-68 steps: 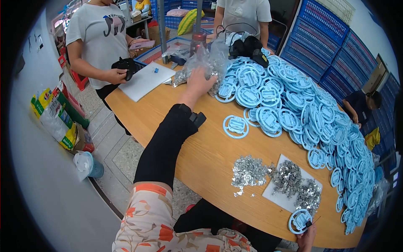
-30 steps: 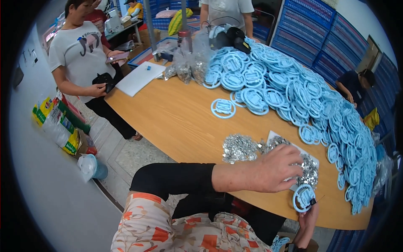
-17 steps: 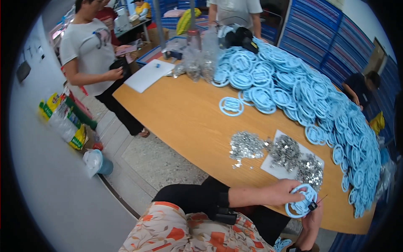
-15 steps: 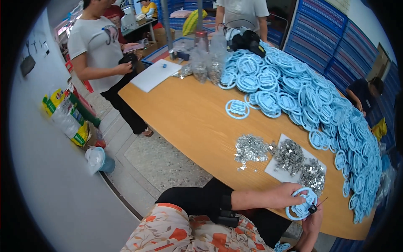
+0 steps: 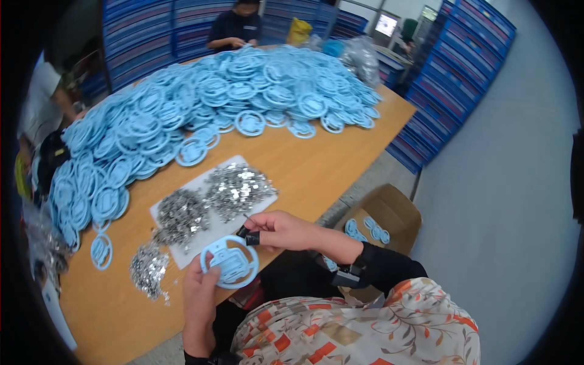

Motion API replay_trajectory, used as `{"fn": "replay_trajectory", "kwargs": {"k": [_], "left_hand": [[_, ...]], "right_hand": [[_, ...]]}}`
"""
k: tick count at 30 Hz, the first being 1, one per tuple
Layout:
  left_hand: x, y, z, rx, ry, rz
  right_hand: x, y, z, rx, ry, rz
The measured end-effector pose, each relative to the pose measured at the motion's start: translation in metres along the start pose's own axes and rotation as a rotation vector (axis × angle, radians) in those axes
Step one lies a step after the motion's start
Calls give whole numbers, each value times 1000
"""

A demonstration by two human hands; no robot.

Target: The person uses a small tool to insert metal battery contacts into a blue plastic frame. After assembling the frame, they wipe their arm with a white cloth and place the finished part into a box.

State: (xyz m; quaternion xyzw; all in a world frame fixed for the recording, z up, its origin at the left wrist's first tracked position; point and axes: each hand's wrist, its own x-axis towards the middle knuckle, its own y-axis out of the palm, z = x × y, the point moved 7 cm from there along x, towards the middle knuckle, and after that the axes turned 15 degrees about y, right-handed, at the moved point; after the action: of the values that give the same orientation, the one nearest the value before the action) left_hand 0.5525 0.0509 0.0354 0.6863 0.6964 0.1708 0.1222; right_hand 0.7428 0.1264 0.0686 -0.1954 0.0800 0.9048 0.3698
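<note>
I am gripping a round blue plastic ring [image 5: 230, 263] in my left hand [image 5: 199, 298] over the table edge [image 5: 115, 316]. My right hand [image 5: 286, 231] is pinching a small dark piece [image 5: 248, 235] against its rim, just beside the heaps of metal clips [image 5: 213, 201].

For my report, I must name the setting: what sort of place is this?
Probably a small assembly workshop: a heap of identical blue plastic rings on a long wooden table, piles of small metal parts, stacked blue crates.

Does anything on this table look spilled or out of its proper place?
Yes, slightly. One heap of small silvery metal parts lies on the bare wooden table, off the white sheet that bears the other heaps. One blue plastic ring also lies alone, apart from the big pile.
</note>
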Motion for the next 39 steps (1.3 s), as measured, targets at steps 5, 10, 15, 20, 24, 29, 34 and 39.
{"fn": "replay_trajectory", "kwargs": {"k": [5, 10, 15, 20, 24, 29, 34, 39], "left_hand": [[12, 6, 6, -61, -5, 8], [5, -4, 3, -14, -19, -30], [13, 0, 7, 191, 71, -4], [19, -2, 14, 81, -27, -71], [20, -5, 15, 5, -45, -80], [15, -7, 11, -26, -16, -112], [12, -8, 6, 13, 4, -93], [15, -8, 9, -145, -39, -182]], "right_hand": [[-33, -60, 1, 125, -23, -283], [-44, -109, 3, 113, -31, -483], [-63, -135, 0, 105, 23, -610], [-31, -80, -20, 79, 48, -394], [0, -34, -31, 115, 95, -262], [23, 6, -31, 247, 83, -50], [31, 17, -39, 351, 116, 36], [35, 11, -47, 363, 192, -67]]}}
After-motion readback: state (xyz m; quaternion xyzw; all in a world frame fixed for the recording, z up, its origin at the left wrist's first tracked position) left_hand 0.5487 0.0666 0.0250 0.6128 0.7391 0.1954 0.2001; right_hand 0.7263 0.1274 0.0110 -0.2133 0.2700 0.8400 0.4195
